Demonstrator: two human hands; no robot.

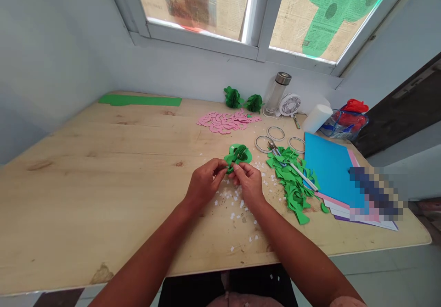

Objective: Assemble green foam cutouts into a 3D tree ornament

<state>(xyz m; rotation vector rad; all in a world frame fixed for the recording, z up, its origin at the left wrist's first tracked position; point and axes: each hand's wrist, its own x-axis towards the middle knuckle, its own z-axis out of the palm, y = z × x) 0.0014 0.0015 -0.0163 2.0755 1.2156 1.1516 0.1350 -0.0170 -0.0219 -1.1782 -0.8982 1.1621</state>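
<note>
Both hands meet at a green paper cutout ball [240, 153], made of folded, layered pieces, near the middle of the wooden table [120, 174]. My left hand [207, 177] pinches its lower left edge between thumb and fingers. On the lower right side, my right hand [248, 181] grips it with thumb and fingertips closed. The fingers partly hide the paper's lower edge. Small white paper bits [235, 202] lie scattered under and around the hands. Just behind is a pile of pink paper cutouts [225, 121].
To the right lie green paper scraps [292, 183], scissors [274, 148], rings [276, 133] and coloured sheets [330, 169]. Along the back stand two green paper balls [233, 98], a bottle [275, 96], a small fan [290, 104], a white roll [317, 119] and a clear bag [344, 122]. A green strip [144, 100] lies back left.
</note>
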